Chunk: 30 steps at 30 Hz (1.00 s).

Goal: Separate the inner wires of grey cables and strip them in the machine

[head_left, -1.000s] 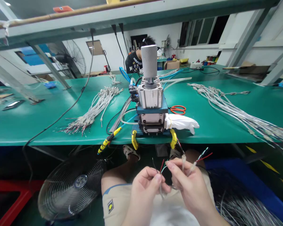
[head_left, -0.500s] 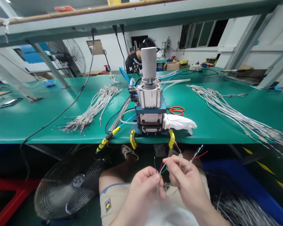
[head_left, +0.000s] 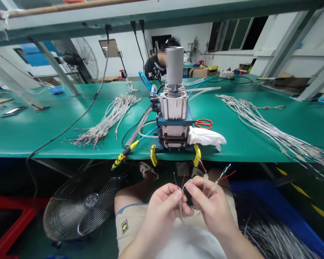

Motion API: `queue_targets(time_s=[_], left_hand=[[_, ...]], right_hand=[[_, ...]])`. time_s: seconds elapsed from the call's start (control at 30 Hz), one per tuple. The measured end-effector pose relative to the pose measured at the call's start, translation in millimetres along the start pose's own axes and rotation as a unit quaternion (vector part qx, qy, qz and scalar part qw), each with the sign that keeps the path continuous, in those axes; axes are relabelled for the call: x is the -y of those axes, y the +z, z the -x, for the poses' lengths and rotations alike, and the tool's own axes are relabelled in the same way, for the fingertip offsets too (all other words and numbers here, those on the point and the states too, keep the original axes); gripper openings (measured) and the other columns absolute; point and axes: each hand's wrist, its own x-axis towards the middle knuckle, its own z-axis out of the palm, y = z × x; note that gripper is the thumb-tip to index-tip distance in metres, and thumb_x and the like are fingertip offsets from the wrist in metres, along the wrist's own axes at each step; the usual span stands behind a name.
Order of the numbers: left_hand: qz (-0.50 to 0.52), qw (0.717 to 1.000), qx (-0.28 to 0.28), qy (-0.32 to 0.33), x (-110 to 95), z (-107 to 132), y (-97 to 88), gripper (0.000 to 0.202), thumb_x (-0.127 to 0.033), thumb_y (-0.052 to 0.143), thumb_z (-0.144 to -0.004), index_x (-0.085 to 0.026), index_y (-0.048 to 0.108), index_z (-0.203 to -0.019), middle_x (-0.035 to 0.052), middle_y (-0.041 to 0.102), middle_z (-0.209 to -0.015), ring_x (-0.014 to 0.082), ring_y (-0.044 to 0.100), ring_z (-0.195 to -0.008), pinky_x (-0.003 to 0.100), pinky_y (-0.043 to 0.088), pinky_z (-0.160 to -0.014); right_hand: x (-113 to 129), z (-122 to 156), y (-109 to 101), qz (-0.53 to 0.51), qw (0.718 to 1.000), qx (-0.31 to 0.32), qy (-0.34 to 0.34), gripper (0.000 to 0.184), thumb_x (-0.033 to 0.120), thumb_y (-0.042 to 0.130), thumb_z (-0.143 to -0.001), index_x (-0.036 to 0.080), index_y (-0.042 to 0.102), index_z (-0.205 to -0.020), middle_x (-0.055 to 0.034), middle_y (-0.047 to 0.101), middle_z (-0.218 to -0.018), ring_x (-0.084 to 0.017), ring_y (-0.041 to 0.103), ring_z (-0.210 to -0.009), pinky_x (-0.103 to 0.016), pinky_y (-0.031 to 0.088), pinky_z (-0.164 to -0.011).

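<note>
My left hand (head_left: 167, 203) pinches a thin grey cable (head_left: 181, 210) between thumb and fingers. Black, red and white wires (head_left: 183, 182) fan out from its stripped end, with a little green near the fingertips. Thumb and forefinger of my right hand (head_left: 210, 203) are closed on the white wire, which bends towards them. Two more cable ends (head_left: 214, 185) stick up between my right fingers, showing red, white and green wires beyond pale sleeves. Both hands are above my lap, below the bench edge.
A pneumatic press (head_left: 175, 108) stands on the green bench (head_left: 56, 144), with yellow grips at its front. Cable bundles lie left (head_left: 110, 118) and right (head_left: 272, 126). Orange-handled scissors (head_left: 203, 124) rest behind a white glove (head_left: 207, 137). A floor fan (head_left: 81, 205) and a blue bin (head_left: 283, 208) flank me.
The wires at my left fingertips are spread wider, the black and red standing apart from the white, which now bends towards my right hand. The view has shifted slightly.
</note>
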Motion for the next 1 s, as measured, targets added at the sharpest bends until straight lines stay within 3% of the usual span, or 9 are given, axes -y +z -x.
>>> queue_targets(time_s=[0.13, 0.3, 0.5, 0.73, 0.83, 1.0], left_hand=[[0.004, 1.0, 0.0, 0.008, -1, 1, -0.7, 0.019, -0.02, 0.076, -0.077, -0.011, 0.06, -0.072, 0.0021, 0.065, -0.066, 0.0105, 0.063, -0.054, 0.025, 0.052, -0.061], [-0.012, 0.999, 0.011, 0.042, 0, 3, -2.1, 0.022, -0.024, 0.077, -0.077, -0.013, 0.059, -0.074, 0.0022, 0.066, -0.059, 0.0105, 0.062, -0.054, 0.022, 0.05, -0.06], [-0.066, 0.994, 0.004, 0.084, 4, 3, -4.4, 0.027, -0.031, 0.078, -0.077, -0.013, 0.058, -0.073, 0.0033, 0.068, -0.06, 0.0111, 0.062, -0.057, 0.023, 0.051, -0.063], [-0.109, 0.984, -0.034, 0.138, -3, 10, 5.5, 0.03, -0.032, 0.082, -0.072, -0.013, 0.058, -0.071, 0.0006, 0.064, -0.066, 0.0105, 0.062, -0.059, 0.021, 0.051, -0.059], [-0.111, 0.977, -0.019, 0.18, -3, 18, 4.7, 0.023, -0.028, 0.075, -0.079, -0.014, 0.058, -0.074, 0.0007, 0.062, -0.074, 0.011, 0.062, -0.066, 0.023, 0.053, -0.063], [-0.141, 0.954, 0.019, 0.265, 5, 25, -9.6, 0.012, -0.024, 0.066, -0.087, -0.014, 0.06, -0.085, 0.0049, 0.06, -0.087, 0.0139, 0.062, -0.077, 0.029, 0.052, -0.076]], right_hand=[[-3, -1, -1, -0.042, 0.998, -0.019, 0.04, 0.018, 0.036, 0.076, -0.08, 0.018, 0.076, -0.078, 0.0059, 0.047, -0.051, -0.003, 0.025, -0.04, -0.017, 0.02, -0.037], [0, -1, 7, -0.042, 0.997, 0.003, 0.061, 0.019, 0.036, 0.083, -0.071, 0.018, 0.078, -0.075, -0.0002, 0.06, -0.057, -0.01, 0.05, -0.05, -0.021, 0.04, -0.047], [-2, 3, 16, -0.04, 0.997, 0.028, 0.063, 0.028, 0.032, 0.078, -0.077, 0.015, 0.07, -0.055, 0.0024, 0.053, -0.051, -0.008, 0.046, -0.047, -0.021, 0.036, -0.047], [0, 2, 18, -0.021, 0.999, 0.014, 0.02, 0.021, 0.029, 0.078, -0.077, 0.017, 0.074, -0.06, 0.0006, 0.059, -0.065, -0.009, 0.051, -0.051, -0.02, 0.042, -0.046], [5, 5, 21, -0.005, 0.999, 0.025, -0.025, 0.014, 0.025, 0.079, -0.076, 0.021, 0.076, -0.063, 0.0008, 0.061, -0.062, -0.011, 0.056, -0.053, -0.021, 0.047, -0.049], [1, 8, 12, 0.036, 0.996, 0.017, -0.078, 0.006, 0.024, 0.084, -0.068, 0.024, 0.079, -0.071, -0.0029, 0.071, -0.074, -0.019, 0.067, -0.063, -0.024, 0.056, -0.053]])
